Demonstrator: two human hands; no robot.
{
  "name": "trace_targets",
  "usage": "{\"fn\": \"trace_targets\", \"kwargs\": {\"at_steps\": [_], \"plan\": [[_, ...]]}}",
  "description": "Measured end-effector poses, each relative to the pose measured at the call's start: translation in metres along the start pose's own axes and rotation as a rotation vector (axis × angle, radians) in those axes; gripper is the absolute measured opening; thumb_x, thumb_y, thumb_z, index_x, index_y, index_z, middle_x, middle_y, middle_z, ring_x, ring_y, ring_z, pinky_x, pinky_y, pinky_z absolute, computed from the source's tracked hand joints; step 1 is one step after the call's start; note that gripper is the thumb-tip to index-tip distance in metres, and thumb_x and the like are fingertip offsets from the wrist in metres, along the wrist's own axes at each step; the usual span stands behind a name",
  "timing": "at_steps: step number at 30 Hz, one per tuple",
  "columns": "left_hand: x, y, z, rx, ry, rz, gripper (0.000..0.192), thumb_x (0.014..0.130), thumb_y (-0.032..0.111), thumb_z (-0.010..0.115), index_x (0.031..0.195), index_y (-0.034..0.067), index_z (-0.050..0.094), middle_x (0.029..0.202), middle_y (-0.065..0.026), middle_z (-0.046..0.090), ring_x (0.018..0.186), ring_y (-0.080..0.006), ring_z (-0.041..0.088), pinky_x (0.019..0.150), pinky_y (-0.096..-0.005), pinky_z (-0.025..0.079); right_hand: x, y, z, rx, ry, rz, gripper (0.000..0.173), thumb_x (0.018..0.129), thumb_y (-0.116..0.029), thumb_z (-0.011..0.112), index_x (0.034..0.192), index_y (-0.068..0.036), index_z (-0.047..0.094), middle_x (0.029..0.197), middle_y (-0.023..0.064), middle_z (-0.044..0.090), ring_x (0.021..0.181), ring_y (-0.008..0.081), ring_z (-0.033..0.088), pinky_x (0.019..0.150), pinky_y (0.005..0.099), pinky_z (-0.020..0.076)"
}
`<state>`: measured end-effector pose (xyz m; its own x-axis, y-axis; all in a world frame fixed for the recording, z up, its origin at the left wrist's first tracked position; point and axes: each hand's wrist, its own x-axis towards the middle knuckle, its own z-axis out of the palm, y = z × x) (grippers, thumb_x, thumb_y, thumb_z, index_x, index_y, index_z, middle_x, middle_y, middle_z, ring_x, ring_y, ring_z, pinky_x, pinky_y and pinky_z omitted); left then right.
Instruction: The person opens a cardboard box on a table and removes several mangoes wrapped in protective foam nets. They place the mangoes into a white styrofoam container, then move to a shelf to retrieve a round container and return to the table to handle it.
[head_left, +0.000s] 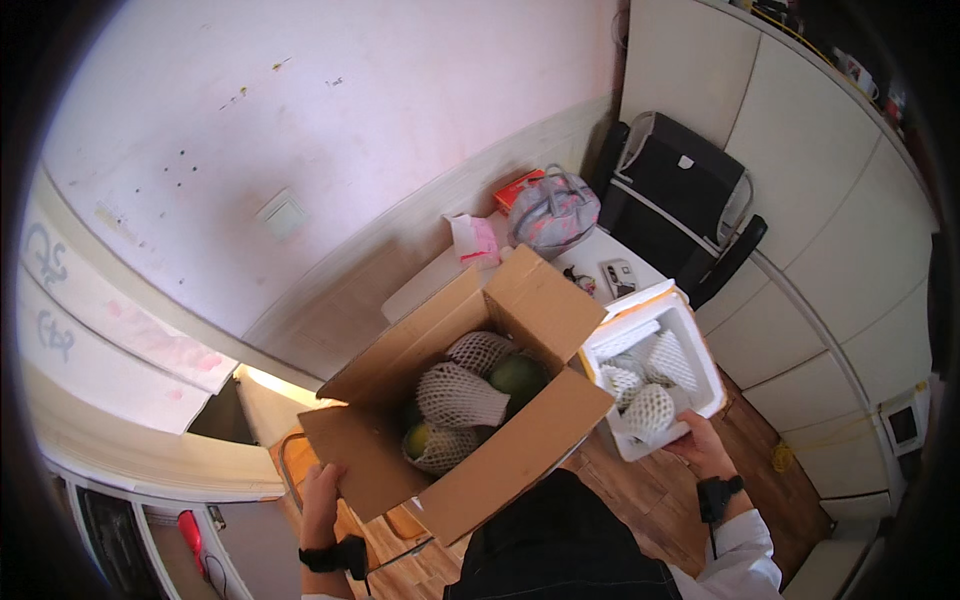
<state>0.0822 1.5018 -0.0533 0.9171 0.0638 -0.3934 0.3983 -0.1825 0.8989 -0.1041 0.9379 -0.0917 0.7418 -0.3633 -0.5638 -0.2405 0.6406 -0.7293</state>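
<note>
An open cardboard box (517, 450) tilts in front of me with its flaps spread. Inside lie several large green fruits (517, 377), some wrapped in white foam netting (454, 394). My left hand (321, 495) grips the box at its left flap, fingers partly hidden behind the cardboard. To the right, a white foam box (703, 375) with orange tape around its rim overlaps the cardboard box in view. It contains white foam net sleeves (649, 411); whether they wrap anything is unclear. My right hand (701, 448) holds the foam box by its near right corner.
Behind the boxes, a white table (427, 289) bears a grey bag (555, 210), a pink-and-white packet (475, 240) and a small device (619, 277). A black chair (675, 187) stands against white cabinets (810, 165). An orange-seated chair (296, 457) is at lower left.
</note>
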Motion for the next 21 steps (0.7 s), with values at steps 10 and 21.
{"fn": "trace_targets", "kwargs": {"at_steps": [10,21], "plan": [[-0.027,-0.018,0.003,-0.278,0.135,0.004,0.015,0.08,0.011,0.054,0.088,0.0,0.06,0.08,-0.0033,0.057,0.071,-0.0122,0.055,0.057,-0.0243,0.042,0.024,-0.03,0.02,-0.089,-0.125,0.113,0.061,0.089,-0.039,0.053,0.137,-0.006,0.035,0.128,0.0167,0.051,0.113,0.0339,0.056,0.096,0.0516,0.0453],[-0.051,0.011,0.01,0.063,0.12,-0.016,0.015,0.082,0.015,0.055,0.08,0.002,0.062,0.08,-0.0028,0.057,0.072,-0.0113,0.051,0.062,-0.0268,0.039,0.065,-0.064,0.035,-1.076,0.126,-0.057,0.045,0.094,-0.038,0.051,0.117,0.0,0.055,0.094,0.0147,0.067,0.085,0.031,0.065,0.066,0.0423,0.0537]]}}
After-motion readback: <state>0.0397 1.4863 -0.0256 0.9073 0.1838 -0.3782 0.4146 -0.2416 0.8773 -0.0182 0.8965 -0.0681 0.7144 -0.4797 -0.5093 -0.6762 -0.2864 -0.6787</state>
